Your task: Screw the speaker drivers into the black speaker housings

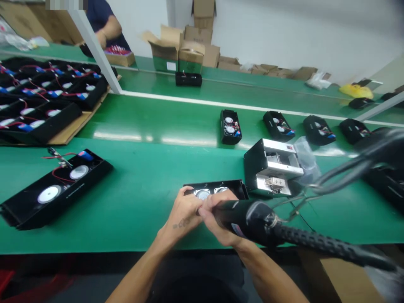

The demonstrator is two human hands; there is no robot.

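A black speaker box with two round silver speakers lies on the green bench in front of me. My left hand is closed at its left end, the fingers bent over the edge. My right hand is wrapped round a black electric screwdriver, which is tilted, its front end toward the box. Both hands meet over the box's near side, so the screwdriver's tip is hidden. From the tool's rear, a ribbed cord sleeve runs off to the right, and a metal hanging loop is attached.
To the left lies another open speaker box with wires. A metal-fronted machine stands right of my hands. Several boxes, including one open box, line the green belt. Trays of boxes and a co-worker's arm are at the back left.
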